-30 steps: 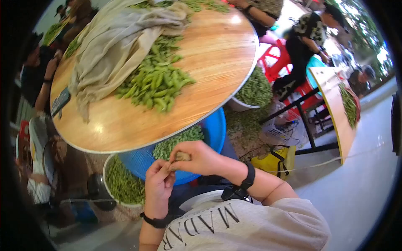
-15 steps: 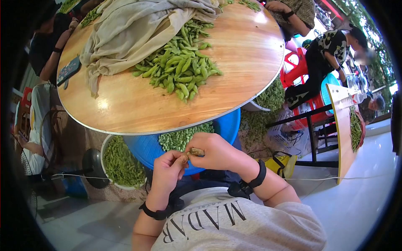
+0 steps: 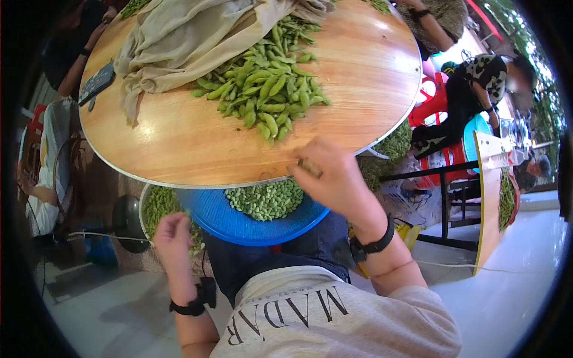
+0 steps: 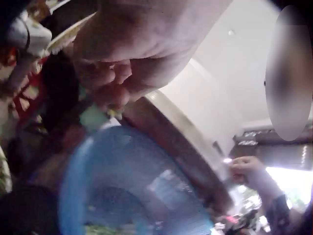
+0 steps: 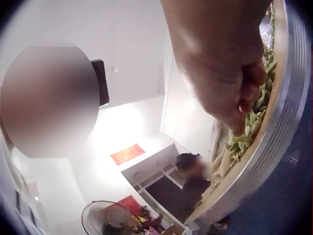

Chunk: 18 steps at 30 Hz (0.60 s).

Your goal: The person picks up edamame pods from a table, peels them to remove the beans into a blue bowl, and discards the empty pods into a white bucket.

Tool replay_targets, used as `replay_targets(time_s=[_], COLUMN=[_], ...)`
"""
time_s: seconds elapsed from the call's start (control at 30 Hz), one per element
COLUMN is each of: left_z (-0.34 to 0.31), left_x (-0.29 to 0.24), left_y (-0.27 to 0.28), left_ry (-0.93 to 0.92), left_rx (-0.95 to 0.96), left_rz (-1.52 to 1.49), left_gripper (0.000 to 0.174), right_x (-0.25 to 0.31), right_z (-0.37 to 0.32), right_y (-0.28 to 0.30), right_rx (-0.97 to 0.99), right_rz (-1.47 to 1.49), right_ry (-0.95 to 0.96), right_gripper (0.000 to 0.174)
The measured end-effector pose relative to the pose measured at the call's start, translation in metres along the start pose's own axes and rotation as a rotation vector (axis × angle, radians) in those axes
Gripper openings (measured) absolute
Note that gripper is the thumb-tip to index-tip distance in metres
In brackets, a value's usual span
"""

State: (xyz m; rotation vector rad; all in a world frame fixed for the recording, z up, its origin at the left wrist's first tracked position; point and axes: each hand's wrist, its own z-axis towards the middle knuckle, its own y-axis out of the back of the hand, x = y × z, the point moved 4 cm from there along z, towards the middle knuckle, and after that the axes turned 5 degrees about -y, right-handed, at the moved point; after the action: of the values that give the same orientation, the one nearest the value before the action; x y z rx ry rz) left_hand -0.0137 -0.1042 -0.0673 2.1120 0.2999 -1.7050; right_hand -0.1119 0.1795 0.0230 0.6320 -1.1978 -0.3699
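Note:
My left hand (image 3: 172,235), blurred, is at the white bucket of green pods (image 3: 156,206), left of the blue basin (image 3: 286,232). Its fingertips pinch a small green piece, apparently a pod shell (image 4: 116,115). Pale green shelled beans (image 3: 268,201) lie in the basin, partly under the table edge. Over the front edge of the round wooden table (image 3: 179,143), my right hand (image 3: 334,176) hangs with loosely bent fingers, just short of the heap of green soybean pods (image 3: 271,89). A brownish wrap (image 3: 310,168) shows on one of its fingers.
A beige cloth (image 3: 179,48) covers the back of the heap, and a phone (image 3: 96,82) lies at the table's left. Another container of greens (image 3: 394,143) stands beyond the right edge. A yellow bag (image 3: 409,235) sits on the floor. Other people sit around.
The hands, together over the basin before, have parted. My left hand has moved left to the bucket, and my right hand forward over the table edge. The head view has shifted.

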Motion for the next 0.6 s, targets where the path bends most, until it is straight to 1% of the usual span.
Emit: replay_targets(time_s=[0.03, 0.1, 0.2, 0.23, 0.3, 0.33, 0.4, 0.43, 0.47, 0.53, 0.6], left_z=[0.012, 0.019, 0.016, 0.015, 0.007, 0.001, -0.007, -0.011, -0.014, -0.016, -0.019], left_x=[0.019, 0.024, 0.019, 0.014, -0.004, -0.020, -0.048, -0.060, -0.071, -0.090, -0.095], left_y=[0.023, 0.046, 0.057, 0.053, 0.029, 0.011, -0.028, -0.046, -0.065, -0.102, -0.127], left_ry=[-0.046, -0.091, -0.588, -0.399, -0.031, -0.009, 0.000, 0.048, 0.097, 0.008, 0.030], left_rx=[-0.081, -0.184, -0.228, -0.174, -0.067, 0.040, 0.236, 0.306, 0.376, 0.462, 0.537], left_rz=[0.166, 0.525, 0.960, 0.708, 0.192, 0.068, -0.079, -0.144, -0.208, -0.308, -0.432], left_gripper=[0.014, 0.021, 0.023, 0.021, 0.019, 0.016, 0.016, 0.017, 0.017, 0.018, 0.018], right_x=[-0.001, -0.009, -0.010, -0.010, -0.019, -0.021, -0.024, -0.025, -0.024, -0.019, -0.010], right_z=[0.011, 0.031, 0.041, 0.041, 0.043, 0.043, 0.040, 0.034, 0.029, 0.020, 0.005], right_y=[0.003, -0.004, -0.005, -0.003, 0.003, 0.007, 0.014, 0.015, 0.014, 0.008, -0.003], right_rx=[-0.067, -0.040, 0.009, 0.030, -0.054, -0.097, -0.043, -0.018, 0.036, 0.156, 0.210], right_rz=[-0.093, -0.159, -0.228, -0.246, -0.079, 0.004, 0.273, 0.408, 0.600, 0.985, 1.063], right_ry=[0.019, 0.079, 0.114, 0.114, 0.160, 0.184, -0.128, -0.287, -0.347, -0.458, -0.475], right_gripper=[0.019, 0.018, 0.018, 0.018, 0.017, 0.017, 0.015, 0.014, 0.013, 0.012, 0.012])
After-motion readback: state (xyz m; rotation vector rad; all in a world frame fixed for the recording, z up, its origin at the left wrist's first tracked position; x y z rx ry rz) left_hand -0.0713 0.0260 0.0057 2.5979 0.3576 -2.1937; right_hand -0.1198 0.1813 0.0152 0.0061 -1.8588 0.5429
